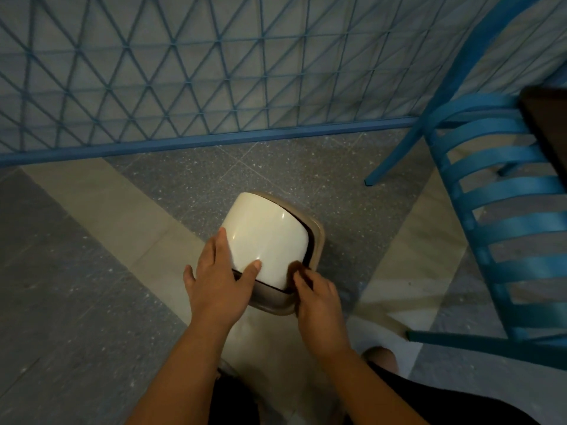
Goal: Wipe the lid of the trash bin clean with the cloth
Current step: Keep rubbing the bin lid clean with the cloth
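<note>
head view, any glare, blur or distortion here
Head view: dim light; a bright glare streak on the cream swing lid; the right hand fingertips smear with motion blur; the left hand looks sharper; wide-angle lens bends the blue lattice fence.

One trash bin stands on the floor, topped by one cream lid. Two bare hands touch the bin: the left hand at its near left, the right hand at its near right. One blue chair stands right of the bin, one blue lattice fence behind it.
</note>
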`<move>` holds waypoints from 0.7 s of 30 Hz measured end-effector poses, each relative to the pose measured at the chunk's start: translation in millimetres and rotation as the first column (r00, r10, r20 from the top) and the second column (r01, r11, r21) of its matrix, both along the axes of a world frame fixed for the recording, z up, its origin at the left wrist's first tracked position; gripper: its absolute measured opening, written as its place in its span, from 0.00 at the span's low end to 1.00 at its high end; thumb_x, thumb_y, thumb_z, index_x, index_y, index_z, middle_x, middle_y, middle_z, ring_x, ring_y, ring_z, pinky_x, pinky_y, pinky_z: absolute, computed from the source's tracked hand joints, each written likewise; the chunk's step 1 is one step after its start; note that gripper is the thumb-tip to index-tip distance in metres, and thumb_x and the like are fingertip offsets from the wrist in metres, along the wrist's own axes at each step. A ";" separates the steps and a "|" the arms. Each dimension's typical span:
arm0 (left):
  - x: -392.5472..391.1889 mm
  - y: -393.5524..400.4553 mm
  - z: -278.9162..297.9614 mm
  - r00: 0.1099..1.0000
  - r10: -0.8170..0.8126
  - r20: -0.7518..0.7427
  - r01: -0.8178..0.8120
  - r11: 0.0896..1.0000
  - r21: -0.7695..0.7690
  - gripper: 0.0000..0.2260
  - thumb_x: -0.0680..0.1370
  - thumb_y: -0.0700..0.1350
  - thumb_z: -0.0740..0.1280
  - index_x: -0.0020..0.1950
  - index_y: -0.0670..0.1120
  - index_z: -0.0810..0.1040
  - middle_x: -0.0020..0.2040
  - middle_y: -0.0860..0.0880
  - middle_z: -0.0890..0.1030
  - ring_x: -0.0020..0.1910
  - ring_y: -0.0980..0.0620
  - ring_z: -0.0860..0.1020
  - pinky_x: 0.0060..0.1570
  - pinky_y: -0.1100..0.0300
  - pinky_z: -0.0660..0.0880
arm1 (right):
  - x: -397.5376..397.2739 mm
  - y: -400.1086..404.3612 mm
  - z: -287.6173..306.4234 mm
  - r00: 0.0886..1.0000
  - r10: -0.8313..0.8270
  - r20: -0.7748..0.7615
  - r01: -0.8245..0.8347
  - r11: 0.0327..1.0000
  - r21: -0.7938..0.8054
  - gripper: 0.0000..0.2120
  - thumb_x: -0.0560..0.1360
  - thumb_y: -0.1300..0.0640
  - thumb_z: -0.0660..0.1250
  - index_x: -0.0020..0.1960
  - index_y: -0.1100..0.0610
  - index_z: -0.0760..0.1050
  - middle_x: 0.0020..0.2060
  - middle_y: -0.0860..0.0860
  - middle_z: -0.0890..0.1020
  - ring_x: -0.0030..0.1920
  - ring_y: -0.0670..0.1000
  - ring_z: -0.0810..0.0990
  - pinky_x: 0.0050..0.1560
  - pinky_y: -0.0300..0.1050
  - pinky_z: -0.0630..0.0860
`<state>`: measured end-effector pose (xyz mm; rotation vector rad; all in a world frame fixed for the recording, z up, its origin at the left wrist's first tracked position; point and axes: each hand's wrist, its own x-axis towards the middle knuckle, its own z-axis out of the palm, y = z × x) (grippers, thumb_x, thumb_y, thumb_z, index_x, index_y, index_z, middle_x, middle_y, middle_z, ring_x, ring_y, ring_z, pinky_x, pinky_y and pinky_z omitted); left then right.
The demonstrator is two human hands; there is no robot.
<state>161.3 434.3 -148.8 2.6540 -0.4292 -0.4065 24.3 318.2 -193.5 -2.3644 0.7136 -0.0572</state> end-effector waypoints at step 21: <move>14.9 -13.8 1.6 0.972 0.002 0.233 0.014 0.998 -0.068 0.40 0.73 0.53 0.71 0.77 0.56 0.50 0.75 0.41 0.55 0.73 0.41 0.54 0.71 0.40 0.52 | 2.7 -31.6 -9.8 0.956 0.056 -0.286 -0.124 0.966 -0.227 0.35 0.76 0.61 0.62 0.77 0.47 0.49 0.73 0.54 0.59 0.70 0.56 0.60 0.67 0.50 0.65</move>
